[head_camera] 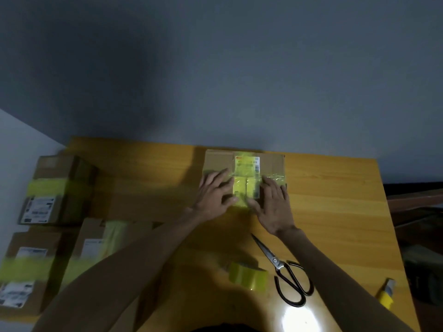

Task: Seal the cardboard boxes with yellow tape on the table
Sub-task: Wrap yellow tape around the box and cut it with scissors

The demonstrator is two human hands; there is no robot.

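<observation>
Left hand (215, 191), right hand (274, 204) pressing box (218, 161).

The left hand (213, 193) and right hand (273, 207) are bare, as are both forearms (134, 259).

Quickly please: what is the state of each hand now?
Left hand: open, flat on the cardboard box.
Right hand: open, pressing the yellow tape.

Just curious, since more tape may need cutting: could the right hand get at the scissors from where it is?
Probably yes. The right hand lies flat on the box, holding nothing, and the scissors lie uncovered on the table just beside that forearm, nearer the person.
</observation>
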